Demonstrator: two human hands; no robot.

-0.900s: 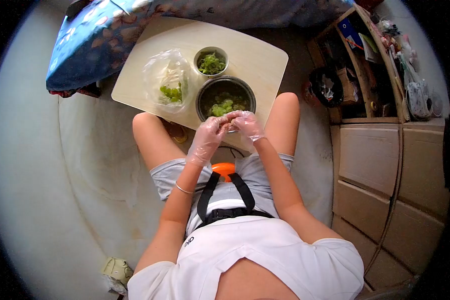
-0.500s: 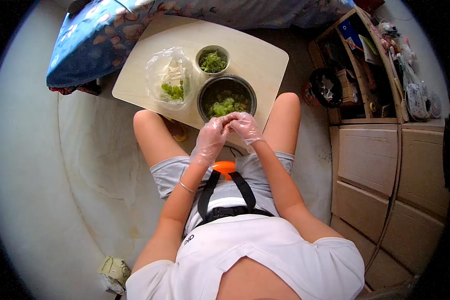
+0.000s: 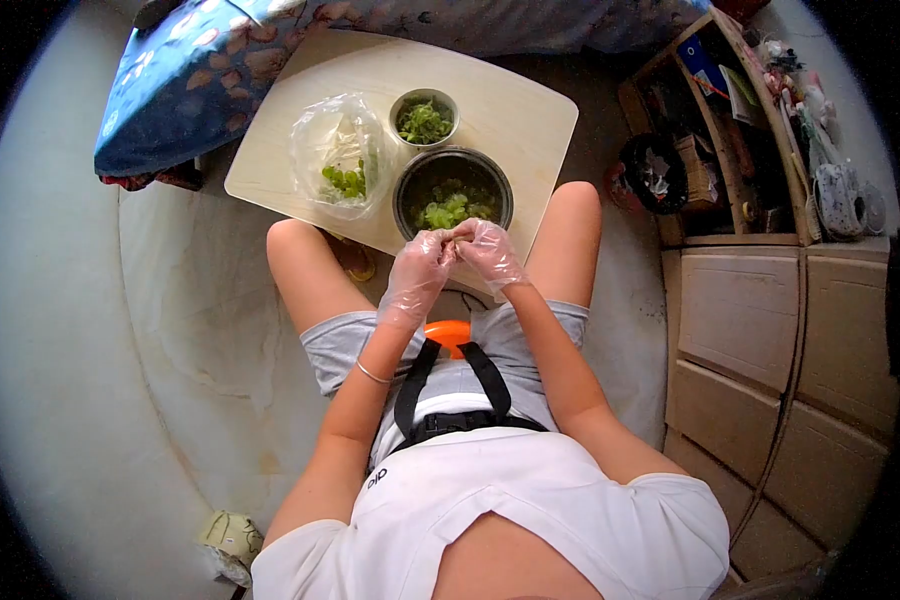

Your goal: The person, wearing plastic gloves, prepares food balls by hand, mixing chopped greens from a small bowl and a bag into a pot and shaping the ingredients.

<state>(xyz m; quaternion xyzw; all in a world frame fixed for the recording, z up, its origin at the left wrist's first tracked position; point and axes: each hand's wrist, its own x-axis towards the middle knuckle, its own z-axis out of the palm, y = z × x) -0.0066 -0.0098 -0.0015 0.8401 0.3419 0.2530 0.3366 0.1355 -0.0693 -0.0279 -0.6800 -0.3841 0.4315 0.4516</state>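
Both hands wear clear plastic gloves and meet at the near rim of a dark round pot point(image 3: 402, 208). My left hand point(image 3: 422, 268) has its fingers closed in a pinch. Against it, my right hand point(image 3: 487, 255) is closed too, fingertips touching the left ones. Whatever lies between the fingers is hidden or too small to name. Inside the pot are light green leafy pieces point(image 3: 452, 207). Behind it stands a white-rimmed bowl point(image 3: 454, 138) of darker green leaves point(image 3: 425, 122). To its left, an open clear plastic bag point(image 3: 315, 185) holds green leaves point(image 3: 345, 181) and something pale.
These containers stand on a small cream table point(image 3: 515, 105) at my knees. A bed with a blue floral cover point(image 3: 195, 90) borders its far side. On the right are a lined bin point(image 3: 654, 175), a wooden shelf point(image 3: 715, 100) and drawers point(image 3: 738, 318).
My hands stay together by the pot, with only a slight shift of the fingers. The containers look unmoved.
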